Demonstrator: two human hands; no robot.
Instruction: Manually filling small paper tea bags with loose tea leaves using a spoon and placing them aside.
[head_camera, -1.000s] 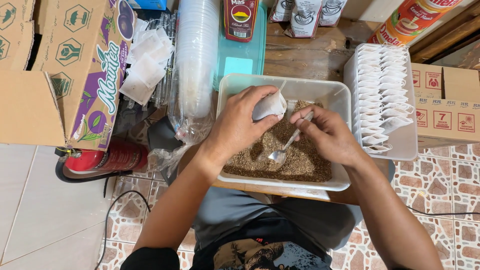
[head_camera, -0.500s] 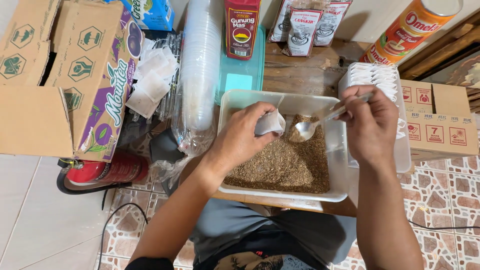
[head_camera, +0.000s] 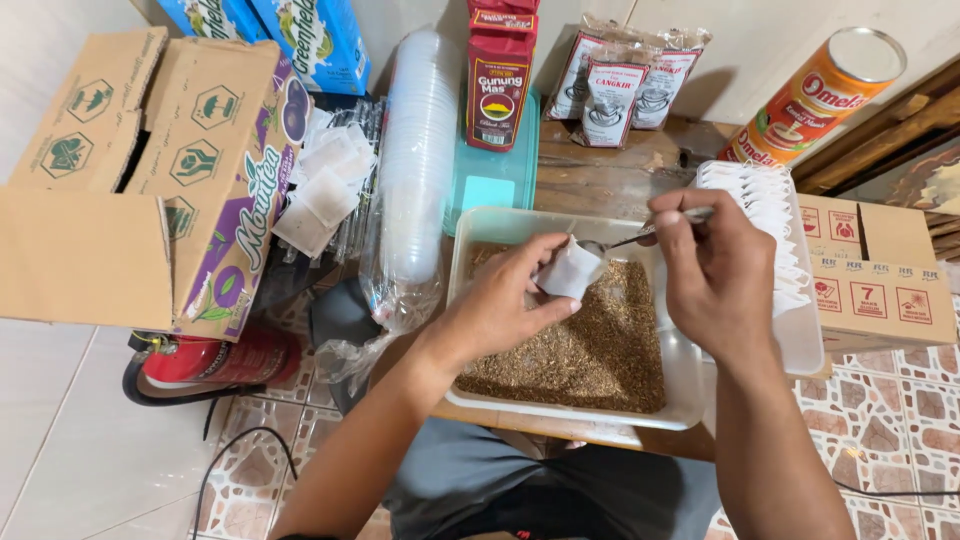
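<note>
We hold a small white bag (head_camera: 572, 270) in our left hand (head_camera: 505, 305), fingers pinching it, over the tub (head_camera: 690, 385) of brown tea (head_camera: 590, 345). Our right hand (head_camera: 715, 275) grips a spoon (head_camera: 640, 238), its tip at the bag's mouth. A tray (head_camera: 800, 335) of filled bags (head_camera: 765, 205) sits beside the tub.

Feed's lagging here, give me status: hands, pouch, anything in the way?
Left hand pinching small white paper pouch open. Right hand tipping metal spoon at its mouth. Both over clear plastic tray of brown granules. Nothing in the way.
</note>
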